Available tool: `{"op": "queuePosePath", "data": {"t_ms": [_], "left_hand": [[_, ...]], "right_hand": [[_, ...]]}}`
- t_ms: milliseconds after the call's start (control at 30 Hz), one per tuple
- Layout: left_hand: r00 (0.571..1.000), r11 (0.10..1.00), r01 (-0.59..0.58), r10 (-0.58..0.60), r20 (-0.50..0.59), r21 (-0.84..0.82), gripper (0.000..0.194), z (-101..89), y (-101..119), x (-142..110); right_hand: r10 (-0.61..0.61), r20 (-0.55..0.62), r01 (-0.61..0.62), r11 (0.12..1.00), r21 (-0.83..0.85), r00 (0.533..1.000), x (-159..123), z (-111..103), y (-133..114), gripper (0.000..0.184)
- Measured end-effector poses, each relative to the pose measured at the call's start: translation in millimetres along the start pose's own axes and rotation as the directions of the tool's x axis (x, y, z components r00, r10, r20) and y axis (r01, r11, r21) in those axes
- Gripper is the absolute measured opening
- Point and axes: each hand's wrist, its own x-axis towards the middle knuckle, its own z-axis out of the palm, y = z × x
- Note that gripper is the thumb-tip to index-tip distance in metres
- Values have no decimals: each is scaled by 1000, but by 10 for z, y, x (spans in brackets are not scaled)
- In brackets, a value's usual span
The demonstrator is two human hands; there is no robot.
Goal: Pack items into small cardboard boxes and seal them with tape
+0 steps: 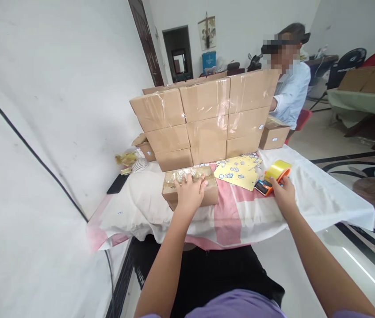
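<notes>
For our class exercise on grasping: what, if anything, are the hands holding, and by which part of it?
The right hand holds the tape dispenser by its orange frame; the left hand only rests on top of the nearest box.

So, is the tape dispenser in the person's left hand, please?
No, the right hand holds the tape dispenser; the left hand rests on a box.

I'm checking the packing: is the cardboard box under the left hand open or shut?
The cardboard box looks shut: shiny clear tape runs across its top, where the left hand rests.
</notes>
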Motion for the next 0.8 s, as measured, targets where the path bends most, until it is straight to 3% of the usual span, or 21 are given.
{"op": "queuePosePath", "data": {"t_ms": [200,400,800], "left_hand": [[992,992,116,-119,-51,-49,41,92,201,29],[980,987,118,-133,-150,-105,46,231,459,21],[972,938,0,-81,-221,-347,33,228,323,-28]], "right_hand": [[-7,-64,-5,984,-180,998,-57,17,69,40],[-64,-90,43,974,-221,994,-118,27,49,41],[-60,-81,51,992,-114,995,-269,-11,-18,38]]}}
